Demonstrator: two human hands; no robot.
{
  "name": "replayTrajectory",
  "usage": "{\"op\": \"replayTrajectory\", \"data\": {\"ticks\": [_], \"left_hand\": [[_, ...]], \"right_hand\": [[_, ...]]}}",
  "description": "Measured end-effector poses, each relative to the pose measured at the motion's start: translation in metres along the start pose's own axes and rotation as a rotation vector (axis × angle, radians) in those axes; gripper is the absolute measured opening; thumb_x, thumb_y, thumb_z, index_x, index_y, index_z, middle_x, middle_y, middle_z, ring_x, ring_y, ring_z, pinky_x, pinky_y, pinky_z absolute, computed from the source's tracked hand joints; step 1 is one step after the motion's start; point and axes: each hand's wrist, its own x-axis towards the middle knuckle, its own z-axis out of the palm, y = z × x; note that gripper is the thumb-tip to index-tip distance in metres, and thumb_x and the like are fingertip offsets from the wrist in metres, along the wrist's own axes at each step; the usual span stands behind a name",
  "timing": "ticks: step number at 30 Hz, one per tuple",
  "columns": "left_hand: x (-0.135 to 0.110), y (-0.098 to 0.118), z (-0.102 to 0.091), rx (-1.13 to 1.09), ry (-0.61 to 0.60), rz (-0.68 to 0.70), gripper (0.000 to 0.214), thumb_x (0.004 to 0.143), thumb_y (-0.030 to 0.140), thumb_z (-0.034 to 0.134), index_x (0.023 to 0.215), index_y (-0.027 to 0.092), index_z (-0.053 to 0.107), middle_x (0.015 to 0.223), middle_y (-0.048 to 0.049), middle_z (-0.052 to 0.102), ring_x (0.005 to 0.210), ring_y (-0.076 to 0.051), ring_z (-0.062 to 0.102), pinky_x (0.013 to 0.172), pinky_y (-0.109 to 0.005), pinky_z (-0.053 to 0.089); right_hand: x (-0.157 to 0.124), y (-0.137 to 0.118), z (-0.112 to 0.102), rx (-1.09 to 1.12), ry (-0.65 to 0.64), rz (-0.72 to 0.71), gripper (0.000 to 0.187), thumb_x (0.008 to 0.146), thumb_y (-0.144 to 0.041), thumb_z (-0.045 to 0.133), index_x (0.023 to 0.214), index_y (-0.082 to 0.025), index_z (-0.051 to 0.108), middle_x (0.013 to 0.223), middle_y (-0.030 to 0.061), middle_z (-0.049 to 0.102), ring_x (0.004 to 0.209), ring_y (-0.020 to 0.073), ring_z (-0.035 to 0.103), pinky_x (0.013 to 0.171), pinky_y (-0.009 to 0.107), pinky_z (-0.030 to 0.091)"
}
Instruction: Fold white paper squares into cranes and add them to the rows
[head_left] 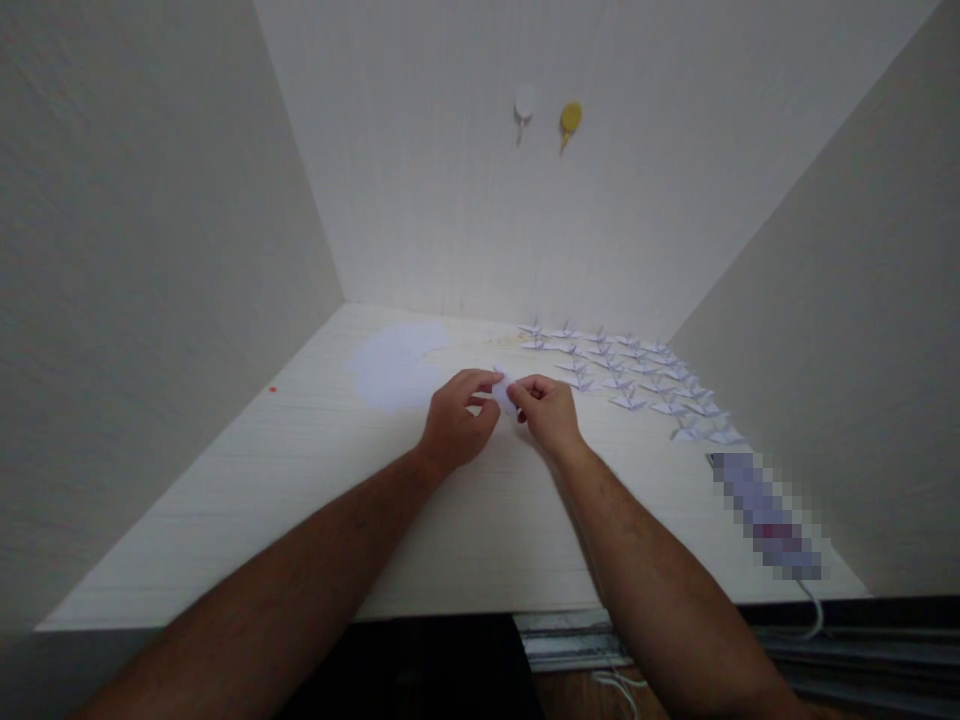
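My left hand (456, 420) and my right hand (547, 412) meet over the middle of a pale wooden desk (315, 500). Both pinch a small piece of white folded paper (503, 390) between fingertips and thumbs, holding it just above the desk surface. The fingers of both hands are curled closed around the paper's edges, so much of it is hidden. Several finished white paper cranes (630, 375) stand in rows just right of my right hand.
A loose pile of white paper sheets (396, 368) lies left of my hands. A blurred-out flat object (765, 515) with a white cable rests near the desk's right front edge. White and yellow hooks (570, 120) hang on the back wall. Walls close in on three sides.
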Motion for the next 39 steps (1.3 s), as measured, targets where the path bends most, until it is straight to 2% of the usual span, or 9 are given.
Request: {"op": "replayTrajectory", "data": {"ticks": [4, 6, 8, 11, 14, 19, 25, 34, 39], "left_hand": [[0.009, -0.002, -0.004, -0.156, 0.071, -0.275, 0.045, 0.069, 0.021, 0.068, 0.113, 0.015, 0.062, 0.107, -0.0096, 0.067, 0.082, -0.015, 0.064, 0.065, -0.025, 0.053], [0.012, -0.005, -0.006, -0.221, 0.006, -0.361, 0.035, 0.068, 0.024, 0.071, 0.100, 0.014, 0.066, 0.085, -0.0048, 0.069, 0.066, -0.011, 0.059, 0.058, -0.023, 0.048], [0.014, -0.006, -0.008, -0.254, -0.053, -0.421, 0.022, 0.066, 0.025, 0.072, 0.085, 0.014, 0.067, 0.061, 0.0012, 0.061, 0.053, -0.009, 0.053, 0.051, -0.021, 0.041], [0.014, -0.005, -0.010, -0.288, -0.061, -0.473, 0.016, 0.063, 0.024, 0.074, 0.074, 0.015, 0.067, 0.048, 0.0051, 0.053, 0.048, -0.009, 0.050, 0.048, -0.021, 0.038], [0.014, -0.003, -0.011, -0.293, -0.064, -0.496, 0.017, 0.062, 0.024, 0.075, 0.073, 0.015, 0.066, 0.049, 0.0048, 0.055, 0.048, -0.009, 0.052, 0.048, -0.021, 0.039], [0.016, -0.004, -0.014, -0.330, -0.194, -0.538, 0.023, 0.059, 0.027, 0.079, 0.072, 0.014, 0.066, 0.061, -0.0008, 0.066, 0.055, -0.011, 0.059, 0.055, -0.024, 0.047], [0.017, -0.009, -0.014, -0.323, -0.276, -0.581, 0.023, 0.060, 0.028, 0.079, 0.072, 0.014, 0.065, 0.061, -0.0021, 0.067, 0.054, -0.011, 0.061, 0.055, -0.024, 0.050], [0.015, -0.007, -0.012, -0.382, -0.225, -0.622, 0.018, 0.057, 0.021, 0.076, 0.069, 0.015, 0.064, 0.058, 0.0001, 0.064, 0.054, -0.011, 0.060, 0.053, -0.024, 0.051], [0.016, -0.007, -0.012, -0.475, -0.195, -0.664, 0.017, 0.055, 0.018, 0.074, 0.069, 0.016, 0.064, 0.058, 0.0007, 0.063, 0.053, -0.011, 0.059, 0.053, -0.024, 0.050]], "right_hand": [[-0.002, 0.002, 0.000, -0.114, -0.089, -0.065, 0.024, 0.071, -0.039, 0.067, 0.067, -0.016, 0.066, 0.054, -0.0018, 0.059, 0.047, 0.0089, 0.046, 0.046, 0.022, 0.034], [-0.003, 0.003, 0.000, -0.160, -0.122, -0.107, 0.024, 0.072, -0.040, 0.067, 0.070, -0.016, 0.068, 0.057, -0.0012, 0.061, 0.050, 0.0091, 0.047, 0.049, 0.022, 0.035], [-0.003, 0.004, 0.000, -0.187, -0.117, -0.126, 0.024, 0.072, -0.040, 0.067, 0.071, -0.016, 0.069, 0.059, -0.0003, 0.063, 0.053, 0.0097, 0.049, 0.052, 0.023, 0.037], [-0.002, 0.005, 0.000, -0.169, -0.088, -0.123, 0.021, 0.070, -0.037, 0.069, 0.072, -0.016, 0.068, 0.062, 0.0006, 0.064, 0.054, 0.0103, 0.051, 0.052, 0.023, 0.038], [-0.002, 0.005, 0.000, -0.154, -0.071, -0.129, 0.018, 0.069, -0.034, 0.069, 0.071, -0.016, 0.067, 0.061, -0.0001, 0.063, 0.052, 0.0100, 0.050, 0.051, 0.023, 0.038], [-0.003, 0.004, -0.001, -0.180, -0.076, -0.183, 0.015, 0.071, -0.031, 0.069, 0.068, -0.017, 0.065, 0.058, -0.0013, 0.062, 0.052, 0.0098, 0.050, 0.050, 0.022, 0.038], [0.000, 0.012, -0.002, -0.194, -0.091, -0.247, 0.013, 0.072, -0.030, 0.071, 0.070, -0.018, 0.066, 0.060, -0.0010, 0.064, 0.053, 0.0107, 0.053, 0.051, 0.022, 0.039], [0.000, 0.015, -0.008, -0.351, -0.163, -0.498, 0.010, 0.081, -0.025, 0.063, 0.076, -0.021, 0.071, 0.069, 0.0003, 0.068, 0.062, 0.0118, 0.058, 0.060, 0.024, 0.043], [0.000, 0.011, -0.011, -0.364, -0.180, -0.518, 0.011, 0.081, -0.022, 0.062, 0.078, -0.021, 0.072, 0.071, 0.0001, 0.069, 0.064, 0.0121, 0.059, 0.062, 0.024, 0.045]]}}
